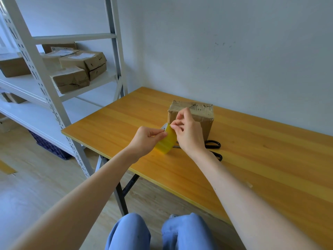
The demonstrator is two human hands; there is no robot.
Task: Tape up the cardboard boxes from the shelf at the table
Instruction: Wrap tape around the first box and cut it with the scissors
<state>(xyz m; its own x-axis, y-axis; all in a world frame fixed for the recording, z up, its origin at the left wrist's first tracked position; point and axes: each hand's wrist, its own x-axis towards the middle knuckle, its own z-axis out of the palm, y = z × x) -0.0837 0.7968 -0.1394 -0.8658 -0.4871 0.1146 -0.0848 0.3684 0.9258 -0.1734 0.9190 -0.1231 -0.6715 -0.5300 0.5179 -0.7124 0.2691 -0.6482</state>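
- I read the left hand [146,139] as closed on the tape roll [166,141]. The thumb lies across the roll's near upper edge and the fingers curl round its left side.
- The tape roll is yellowish and translucent. It is held just above the table [270,150], in front of the cardboard box [198,112], and is tilted so that its broad outer band faces me.
- The right hand [189,134] pinches at the roll's upper rim with thumb and forefinger. The other fingers are curled and raised above the pinch. I cannot tell whether a loose tape end is already lifted.
- Both forearms reach forward from the lower frame and converge on the roll. The left wrist is roughly straight; the right wrist bends inward, with the back of the hand toward me.
- The cardboard box stands on the table near the wall, just behind the right hand. Its top is covered with wrinkled tape.
- The scissors [213,144], with black handles, lie flat on the table beside the box, partly hidden by the right wrist.
- The shelf [45,87] stands to the left of the table. More cardboard boxes [84,62] rest on its upper board.
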